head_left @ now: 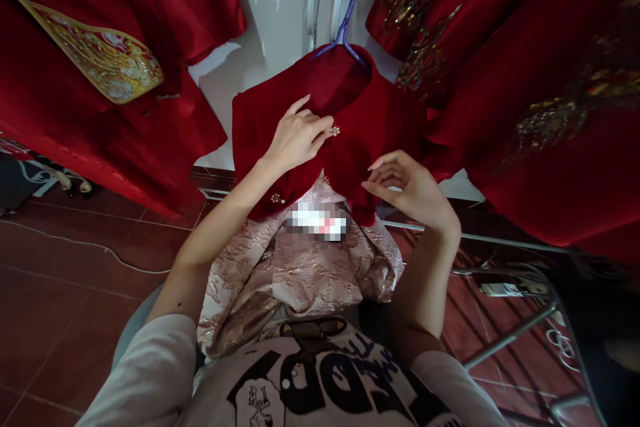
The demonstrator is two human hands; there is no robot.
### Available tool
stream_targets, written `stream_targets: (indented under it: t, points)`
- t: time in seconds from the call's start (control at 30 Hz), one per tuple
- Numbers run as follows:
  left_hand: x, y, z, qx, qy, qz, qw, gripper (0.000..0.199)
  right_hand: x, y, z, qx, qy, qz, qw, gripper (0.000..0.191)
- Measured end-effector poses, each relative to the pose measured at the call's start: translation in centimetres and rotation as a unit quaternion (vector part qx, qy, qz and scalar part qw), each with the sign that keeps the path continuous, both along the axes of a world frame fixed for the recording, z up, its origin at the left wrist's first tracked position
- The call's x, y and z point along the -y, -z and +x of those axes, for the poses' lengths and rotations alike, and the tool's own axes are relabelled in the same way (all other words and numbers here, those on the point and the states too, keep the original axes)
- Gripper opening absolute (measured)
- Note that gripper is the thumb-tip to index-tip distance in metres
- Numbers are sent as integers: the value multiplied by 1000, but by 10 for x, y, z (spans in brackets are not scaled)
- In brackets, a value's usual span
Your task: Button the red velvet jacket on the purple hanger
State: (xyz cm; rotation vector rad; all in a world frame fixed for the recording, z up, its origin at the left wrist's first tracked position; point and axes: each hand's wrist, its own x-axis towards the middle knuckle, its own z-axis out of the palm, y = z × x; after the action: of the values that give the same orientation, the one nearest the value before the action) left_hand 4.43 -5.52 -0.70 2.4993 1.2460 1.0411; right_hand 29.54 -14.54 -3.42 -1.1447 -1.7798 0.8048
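In front of me a short red jacket [280, 120] hangs from a purple hanger [344, 30], its lower edge reaching my lap. My left hand [303, 135] lies over its front, thumb and index finger pinched at a flower-shaped button [335, 131] by the front opening. A second such button [277, 198] shows lower on the left side. Beside the right part of the jacket my right hand [407, 183] hangs with fingers loosely bent and apart, nothing visible in them. Pink brocade fabric [315, 273] covers my lap, with a blurred-out bright object [317, 221] on it.
Red embroidered garments [125, 67] hang at the left, and more red garments with gold beading [550, 120] at the right. A metal frame [515, 330] stands on the tiled floor at the right. A white cable [90, 245] crosses the floor at the left.
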Motion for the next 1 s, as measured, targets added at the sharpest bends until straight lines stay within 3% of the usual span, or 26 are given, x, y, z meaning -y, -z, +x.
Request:
stream_targets:
  t: [0.17, 0.3, 0.4, 0.5, 0.63, 0.8, 0.87, 1.0]
  points:
    - [7, 5, -5, -14, 14, 31, 999, 10, 3, -15, -35, -104, -39, 43, 993, 48]
    - [14, 10, -3, -11, -41, 45, 998, 21, -27, -18, -76, -79, -70, 30, 994, 68]
    - [17, 16, 0, 26, -121, 78, 989, 33, -62, -6, -109, -55, -2, 41, 998, 79]
    - [18, 20, -1, 68, -188, 122, 972, 44, -90, 16, -125, -17, 126, 44, 991, 99]
    - [20, 24, -13, 76, -224, 126, 963, 60, -98, 38, -110, 26, 251, 87, 964, 106]
    - [8, 29, -41, 58, -289, 62, 954, 97, -96, 36, -70, 50, 318, 90, 943, 92]
    - [-2, 25, -61, 70, -312, 59, 946, 91, -102, 33, -55, 67, 332, 96, 936, 85]
    - [-31, 10, -109, 122, -302, 65, 943, 44, -122, 28, -29, 100, 352, 98, 926, 66]
